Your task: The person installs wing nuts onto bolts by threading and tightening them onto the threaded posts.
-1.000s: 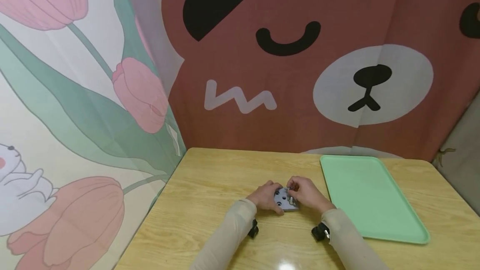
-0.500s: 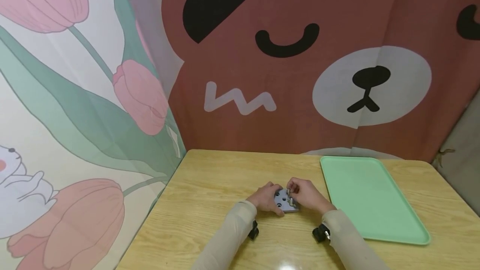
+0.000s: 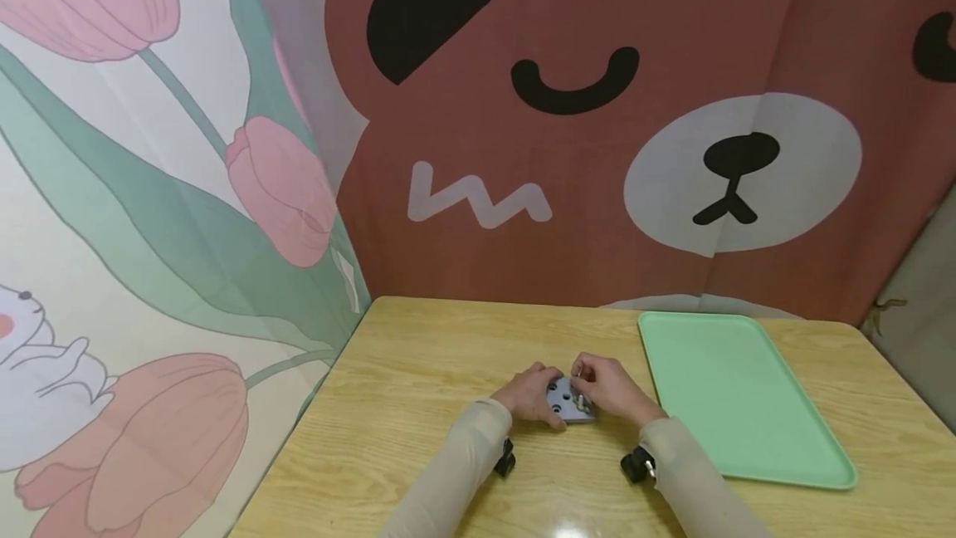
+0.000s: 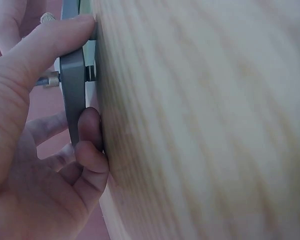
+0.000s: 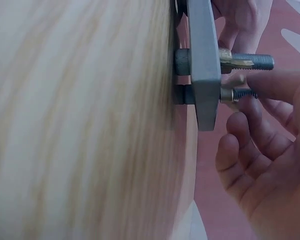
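Observation:
A grey metal plate (image 3: 562,410) with several holes lies just above the wooden table, raised on the heads of bolts that pass through it. My left hand (image 3: 526,393) grips the plate's left side, its thumb along the near edge in the left wrist view. Over the plate's right part, my right hand (image 3: 611,384) pinches a wing nut (image 5: 227,95) on the thinner bolt (image 5: 246,93) between thumb and fingertips. Beside it, a thicker bolt (image 5: 262,62) carries another brass-coloured wing nut (image 5: 235,62). The fingers partly hide the pinched nut.
A light green tray (image 3: 739,388) lies on the table to the right of my right hand. The wooden table (image 3: 418,355) ends at a printed curtain (image 3: 463,264) behind. A black wrist camera (image 3: 638,465) hangs below the right cuff.
My right fingers shift slightly on the nut and bolt; the bolt end shows between them half a second ago and less now. My left hand and the plate stay in place.

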`<state>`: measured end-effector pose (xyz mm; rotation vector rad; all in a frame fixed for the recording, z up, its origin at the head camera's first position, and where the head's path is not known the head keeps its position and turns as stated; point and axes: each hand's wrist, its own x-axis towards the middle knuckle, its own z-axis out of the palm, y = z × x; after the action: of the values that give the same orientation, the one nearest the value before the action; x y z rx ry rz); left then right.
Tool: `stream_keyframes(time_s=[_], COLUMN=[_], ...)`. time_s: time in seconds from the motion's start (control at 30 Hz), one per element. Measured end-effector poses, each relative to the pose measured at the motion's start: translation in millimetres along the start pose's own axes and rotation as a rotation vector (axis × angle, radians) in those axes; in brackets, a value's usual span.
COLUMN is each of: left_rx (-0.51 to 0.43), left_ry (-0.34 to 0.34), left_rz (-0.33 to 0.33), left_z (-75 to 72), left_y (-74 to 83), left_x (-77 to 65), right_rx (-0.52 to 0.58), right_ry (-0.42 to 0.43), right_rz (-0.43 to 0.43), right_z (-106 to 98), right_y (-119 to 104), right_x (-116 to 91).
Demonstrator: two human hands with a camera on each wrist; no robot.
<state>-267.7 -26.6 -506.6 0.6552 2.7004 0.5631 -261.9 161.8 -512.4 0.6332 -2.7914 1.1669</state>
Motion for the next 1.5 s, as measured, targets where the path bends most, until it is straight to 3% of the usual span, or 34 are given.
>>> stream_keyframes(time_s=[0.27, 0.6, 0.87, 1.27, 1.5], left_rx=[0.009, 0.017, 0.027, 0.004, 0.016], left_ry=[0.012, 0.009, 0.018, 0.034, 0.031], left_rz=[0.011, 0.007, 0.006, 0.004, 0.013], left_z=[0.4, -0.7, -0.9, 8.8, 6.4], left_y=[-2.0, 0.3, 0.6, 0.2, -3.2], left_x=[-0.7, -0.3, 0.1, 0.0, 2.0], right_rx=[0.010, 0.023, 0.037, -0.032, 0.011], right_ry=[-0.009, 0.015, 0.009, 0.046, 0.009], right_rz=[-0.032, 0.003, -0.016, -0.056, -0.073], right_z=[-2.3, -0.1, -3.0, -0.8, -1.7], right_y=[-1.3, -1.7, -1.2, 2.4, 1.8], right_x=[-0.5, 1.0, -0.1, -5.2, -2.6])
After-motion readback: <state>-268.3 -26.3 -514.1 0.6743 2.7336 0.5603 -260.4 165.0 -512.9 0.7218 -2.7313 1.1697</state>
